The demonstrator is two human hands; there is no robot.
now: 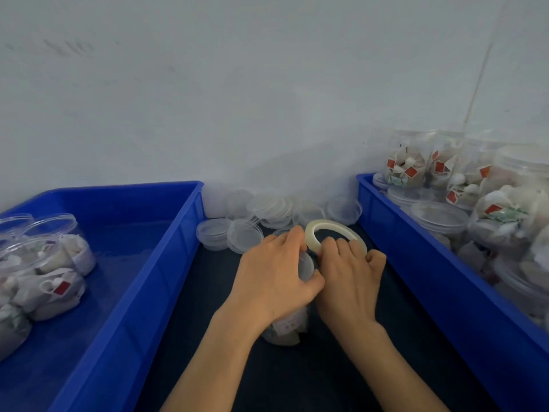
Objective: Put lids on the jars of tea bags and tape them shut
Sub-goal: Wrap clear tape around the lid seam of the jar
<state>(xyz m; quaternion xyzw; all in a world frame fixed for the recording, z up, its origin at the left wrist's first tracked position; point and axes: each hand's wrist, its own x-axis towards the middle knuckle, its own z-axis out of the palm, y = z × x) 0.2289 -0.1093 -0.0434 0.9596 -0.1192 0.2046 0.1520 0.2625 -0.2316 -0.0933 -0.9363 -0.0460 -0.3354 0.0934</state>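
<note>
Two walls box my counter [312, 382] lane: left bin [154, 281] at nine o'clock, right bin [416, 263] at three. My left hand [273, 275] curls over the tea-bag jar [285, 331], centre; right hand [353, 278] grips the tape roll [329, 226].

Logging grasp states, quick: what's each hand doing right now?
Left hand: fingers curled round the top of the tea bag jar, holding it.
Right hand: gripping the clear tape roll.
</note>
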